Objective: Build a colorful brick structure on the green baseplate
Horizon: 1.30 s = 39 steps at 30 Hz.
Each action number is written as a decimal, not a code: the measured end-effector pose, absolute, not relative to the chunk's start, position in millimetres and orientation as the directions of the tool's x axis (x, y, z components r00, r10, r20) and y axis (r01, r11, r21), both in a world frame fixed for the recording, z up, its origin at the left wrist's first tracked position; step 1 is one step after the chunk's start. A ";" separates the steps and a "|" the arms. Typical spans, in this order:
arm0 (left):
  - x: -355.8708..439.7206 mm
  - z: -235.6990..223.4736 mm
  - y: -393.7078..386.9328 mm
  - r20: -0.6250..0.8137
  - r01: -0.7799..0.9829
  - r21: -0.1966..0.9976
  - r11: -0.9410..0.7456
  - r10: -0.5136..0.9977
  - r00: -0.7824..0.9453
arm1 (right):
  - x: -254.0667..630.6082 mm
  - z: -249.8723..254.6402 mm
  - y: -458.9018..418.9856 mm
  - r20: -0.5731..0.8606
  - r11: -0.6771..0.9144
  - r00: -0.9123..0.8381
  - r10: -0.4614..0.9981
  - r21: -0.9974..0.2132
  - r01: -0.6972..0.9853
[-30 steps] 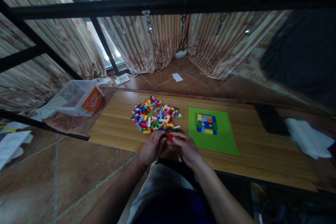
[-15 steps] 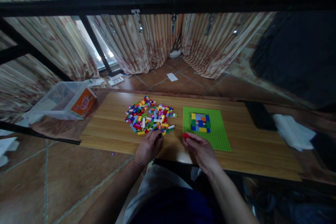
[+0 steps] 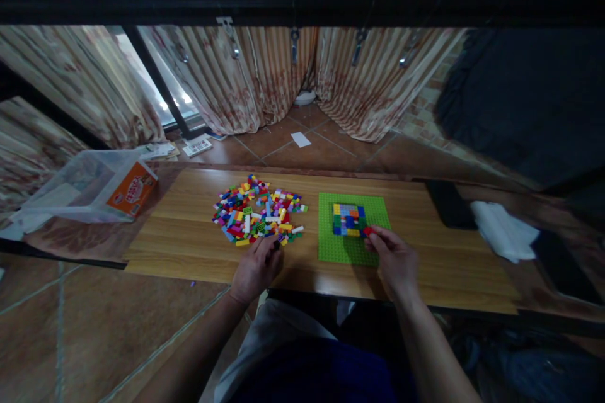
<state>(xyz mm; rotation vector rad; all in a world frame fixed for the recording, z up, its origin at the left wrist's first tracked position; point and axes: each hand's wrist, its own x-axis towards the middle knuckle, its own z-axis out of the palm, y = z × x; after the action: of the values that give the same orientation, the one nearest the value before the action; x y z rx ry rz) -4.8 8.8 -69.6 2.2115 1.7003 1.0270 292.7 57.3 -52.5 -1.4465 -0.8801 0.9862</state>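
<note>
My right hand (image 3: 397, 258) pinches a red toy brick (image 3: 368, 230) over the green baseplate (image 3: 340, 253), at the lower right corner of the block of bricks (image 3: 348, 220) built there. Whether the red brick touches that block, I cannot tell. The block is made of yellow, blue, green, light blue and orange bricks. My left hand (image 3: 258, 267) is closed at the near edge of a pile of loose coloured bricks (image 3: 259, 208). A small dark piece (image 3: 277, 244) shows at its fingertips, too small to name further.
The wooden table (image 3: 170, 233) carries pile and baseplate. At its left stands a clear plastic bin (image 3: 89, 192) with an orange label. A black flat object (image 3: 451, 204) and white cloth or paper (image 3: 505, 230) lie to the right. A black metal bar (image 3: 302, 7) crosses above.
My hands have come apart: the right one carried the red brick rightward from beside the pile to the built block. My left hand stayed by the pile. The view has shifted to the right.
</note>
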 end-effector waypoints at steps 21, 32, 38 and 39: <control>-4.7 -68.0 9.3 0.426 0.778 0.514 -0.360 0.895 0.133 | 269.4 -53.0 91.0 0.412 0.192 0.114 0.904 -0.631 0.752; -5.3 -68.7 9.0 0.420 0.779 0.516 -0.357 0.898 0.134 | 254.8 -63.6 84.6 0.465 0.142 0.176 0.868 -0.570 0.809; -4.3 -66.0 8.6 0.412 0.776 0.520 -0.358 0.900 0.139 | 247.9 -63.3 82.9 0.451 0.062 0.272 0.850 -0.599 0.798; -4.2 -65.6 8.6 0.411 0.777 0.521 -0.354 0.902 0.136 | 246.1 -63.2 82.9 0.444 0.048 0.285 0.849 -0.603 0.796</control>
<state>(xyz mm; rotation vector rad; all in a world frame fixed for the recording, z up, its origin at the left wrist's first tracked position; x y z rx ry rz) -4.2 8.6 -65.6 2.2230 1.6674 1.0185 246.1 82.9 -63.2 -1.7353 -1.5033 0.0819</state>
